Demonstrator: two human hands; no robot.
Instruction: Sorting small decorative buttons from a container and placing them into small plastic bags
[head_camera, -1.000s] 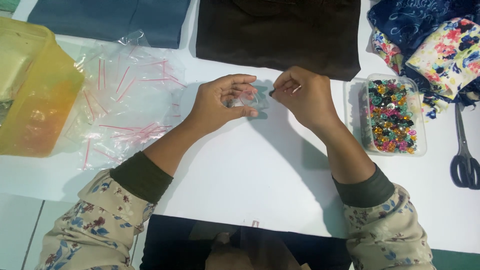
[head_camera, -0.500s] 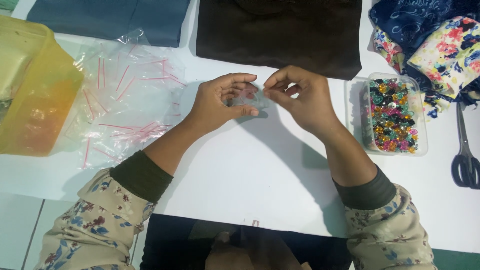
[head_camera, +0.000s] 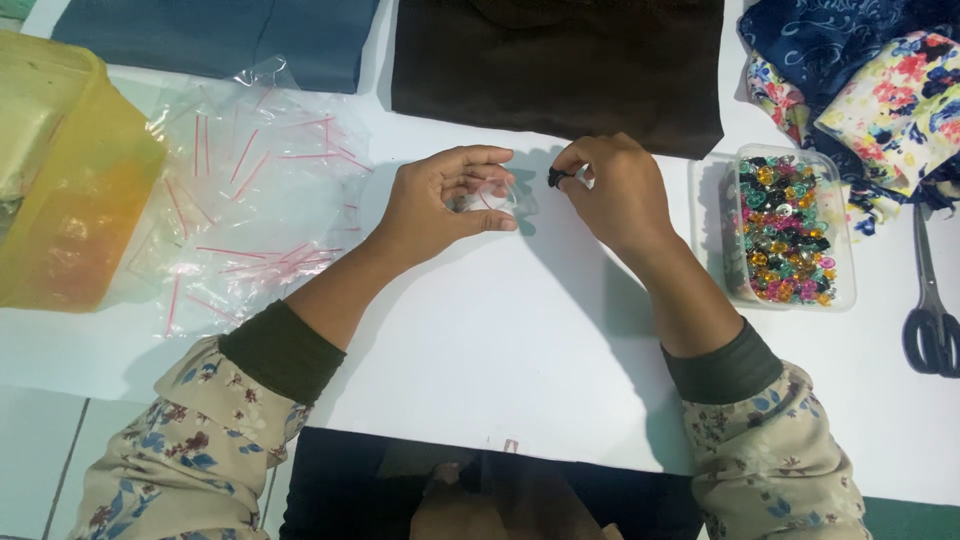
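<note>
Since the earlier frame the right hand (head_camera: 612, 190) has drawn away toward 3 o'clock, opening a gap from the left hand (head_camera: 440, 200). Left hand, palm turned inward, fingers curled, clamps a small clear bag (head_camera: 490, 196) at table centre, its long axis running 9 to 3 o'clock. Right fingertips pinch a dark bead (head_camera: 556, 178). At 3 o'clock sits a bead tray (head_camera: 790, 228).

You've got two hands on the table: your left hand (head_camera: 440, 205) and your right hand (head_camera: 615, 190). One clear tray (head_camera: 790, 228) of mixed colourful beads, too many to count. One yellow tub (head_camera: 60, 180). One pair of scissors (head_camera: 932, 300). A loose heap of clear bags (head_camera: 250, 210), uncountable.
</note>
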